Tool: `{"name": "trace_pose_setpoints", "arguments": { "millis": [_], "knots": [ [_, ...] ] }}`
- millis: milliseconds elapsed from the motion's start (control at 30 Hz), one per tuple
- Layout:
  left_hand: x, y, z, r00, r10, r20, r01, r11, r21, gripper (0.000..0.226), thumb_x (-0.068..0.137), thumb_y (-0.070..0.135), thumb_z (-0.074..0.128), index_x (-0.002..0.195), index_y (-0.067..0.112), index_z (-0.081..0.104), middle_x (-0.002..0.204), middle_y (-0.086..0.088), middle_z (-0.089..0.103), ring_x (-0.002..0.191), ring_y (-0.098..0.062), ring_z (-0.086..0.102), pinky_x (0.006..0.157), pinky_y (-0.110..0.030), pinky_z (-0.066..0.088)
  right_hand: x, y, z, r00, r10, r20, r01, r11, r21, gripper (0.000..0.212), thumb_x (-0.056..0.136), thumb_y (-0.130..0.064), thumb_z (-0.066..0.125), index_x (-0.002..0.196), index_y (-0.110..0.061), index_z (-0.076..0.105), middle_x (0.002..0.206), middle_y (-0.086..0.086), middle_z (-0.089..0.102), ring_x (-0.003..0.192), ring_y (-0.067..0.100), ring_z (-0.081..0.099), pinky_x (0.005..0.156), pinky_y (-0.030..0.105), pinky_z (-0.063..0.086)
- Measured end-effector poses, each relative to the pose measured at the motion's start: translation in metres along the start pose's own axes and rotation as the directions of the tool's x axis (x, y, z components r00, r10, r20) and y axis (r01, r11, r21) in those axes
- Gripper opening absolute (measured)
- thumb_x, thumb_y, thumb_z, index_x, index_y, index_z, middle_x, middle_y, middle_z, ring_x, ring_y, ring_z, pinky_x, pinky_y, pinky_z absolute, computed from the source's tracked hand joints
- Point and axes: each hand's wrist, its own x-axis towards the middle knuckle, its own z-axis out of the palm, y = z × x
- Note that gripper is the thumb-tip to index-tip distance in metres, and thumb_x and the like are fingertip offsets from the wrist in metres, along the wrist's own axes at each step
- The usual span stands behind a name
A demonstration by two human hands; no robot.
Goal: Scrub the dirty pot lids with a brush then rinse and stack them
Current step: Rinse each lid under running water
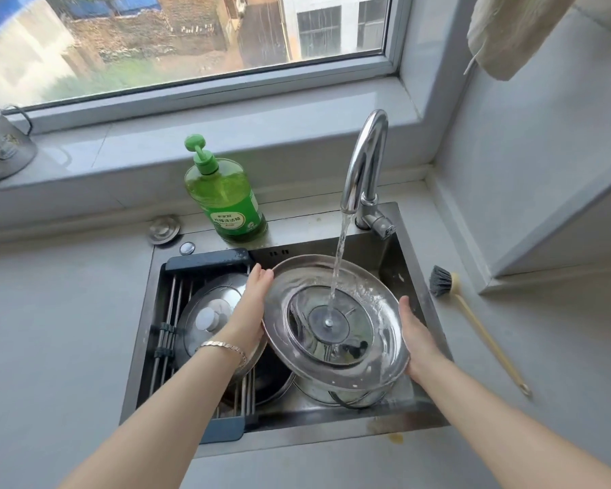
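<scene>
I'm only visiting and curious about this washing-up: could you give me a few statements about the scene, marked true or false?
1. Tap water runs onto the lid. True.
2. The left hand and right hand both hold that lid. True.
3. The brush is in the right hand. False: it lies on the counter, right of the sink.
4. The soap bottle lies inside the sink. False: it stands upright behind it.
5. A second lid rests in the sink's left part. True.
</scene>
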Motion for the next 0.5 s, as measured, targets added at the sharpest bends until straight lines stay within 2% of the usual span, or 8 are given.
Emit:
{"name": "trace_pose_setpoints", "arguments": {
  "millis": [67, 100, 167, 200, 300, 400, 433, 500],
  "knots": [
    [-0.004, 0.006, -0.003, 0.998, -0.053, -0.02, 0.054, 0.998, 0.014, 0.058, 0.091, 0.058, 0.045, 0.131, 0.017, 0.051, 0.127, -0.007, 0.061, 0.103, -0.018, 0.064, 0.086, -0.033, 0.051, -0.002, 0.0, 0.006, 0.999, -0.017, 0.038, 0.014, 0.997, 0.073, 0.059, 0.085, -0.065, 0.041, 0.126, -0.025, 0.053, 0.122, 0.007, 0.061, 0.107, 0.031, 0.061, 0.082, 0.042, 0.053],
    [-0.005, 0.008, -0.003, 0.998, -0.054, -0.04, 0.055, 0.998, 0.024, 0.049, 0.095, 0.054, 0.04, 0.112, 0.014, 0.062, 0.108, -0.008, 0.069, 0.087, -0.016, 0.067, 0.078, -0.03, 0.05, -0.002, -0.002, 0.008, 0.998, -0.045, 0.051, 0.04, 0.994, 0.099, 0.053, 0.084, -0.066, 0.04, 0.12, -0.029, 0.056, 0.122, 0.005, 0.062, 0.108, 0.031, 0.06, 0.084, 0.045, 0.052],
    [-0.01, 0.011, -0.001, 0.993, -0.08, -0.092, 0.08, 0.997, -0.003, 0.042, 0.098, 0.046, 0.037, 0.084, 0.015, 0.061, 0.087, -0.009, 0.069, 0.073, -0.016, 0.062, 0.082, -0.029, 0.045, -0.008, -0.013, 0.01, 0.982, -0.166, 0.085, 0.157, 0.983, 0.099, 0.045, 0.084, -0.066, 0.038, 0.111, -0.038, 0.061, 0.126, 0.004, 0.061, 0.114, 0.031, 0.058, 0.096, 0.053, 0.046],
    [-0.012, 0.012, 0.0, 0.99, -0.096, -0.106, 0.093, 0.995, -0.027, 0.043, 0.099, 0.047, 0.035, 0.085, 0.014, 0.06, 0.092, -0.013, 0.068, 0.078, -0.018, 0.061, 0.088, -0.031, 0.044, -0.014, -0.022, 0.011, 0.967, -0.233, 0.102, 0.225, 0.97, 0.09, 0.045, 0.084, -0.068, 0.039, 0.112, -0.042, 0.062, 0.127, 0.002, 0.061, 0.118, 0.03, 0.055, 0.1, 0.055, 0.042],
    [-0.007, 0.005, 0.004, 0.984, -0.151, -0.089, 0.138, 0.98, -0.142, 0.056, 0.097, 0.056, 0.026, 0.119, 0.017, 0.058, 0.122, -0.014, 0.062, 0.108, -0.028, 0.058, 0.101, -0.042, 0.042, -0.029, -0.049, 0.011, 0.902, -0.415, 0.121, 0.416, 0.909, 0.019, 0.05, 0.07, -0.077, 0.054, 0.11, -0.049, 0.062, 0.131, -0.003, 0.057, 0.125, 0.026, 0.049, 0.103, 0.057, 0.038],
    [0.0, -0.006, 0.012, 0.978, -0.192, -0.084, 0.159, 0.941, -0.297, 0.06, 0.096, 0.058, 0.027, 0.124, 0.012, 0.055, 0.128, -0.016, 0.058, 0.118, -0.031, 0.054, 0.101, -0.044, 0.043, -0.053, -0.08, 0.018, 0.822, -0.552, 0.143, 0.56, 0.828, -0.024, 0.019, 0.092, -0.04, 0.051, 0.105, -0.04, 0.065, 0.121, 0.001, 0.063, 0.106, 0.021, 0.061, 0.085, 0.044, 0.055],
    [0.002, -0.01, 0.016, 0.974, -0.218, -0.062, 0.184, 0.921, -0.345, 0.062, 0.096, 0.059, 0.026, 0.123, 0.011, 0.054, 0.129, -0.018, 0.057, 0.119, -0.033, 0.053, 0.101, -0.047, 0.042, -0.056, -0.089, 0.02, 0.791, -0.589, 0.168, 0.605, 0.793, -0.067, 0.02, 0.096, -0.03, 0.047, 0.107, -0.036, 0.063, 0.116, 0.001, 0.065, 0.099, 0.018, 0.063, 0.08, 0.034, 0.058],
    [0.001, -0.017, 0.022, 0.96, -0.281, -0.002, 0.257, 0.879, -0.401, 0.069, 0.096, 0.061, 0.02, 0.121, 0.007, 0.055, 0.121, -0.022, 0.06, 0.114, -0.037, 0.056, 0.099, -0.051, 0.043, -0.06, -0.104, 0.024, 0.734, -0.645, 0.211, 0.679, 0.702, -0.216, 0.026, 0.099, -0.025, 0.043, 0.118, -0.028, 0.059, 0.109, -0.003, 0.065, 0.098, 0.01, 0.061, 0.087, 0.026, 0.052]
  ]
}}
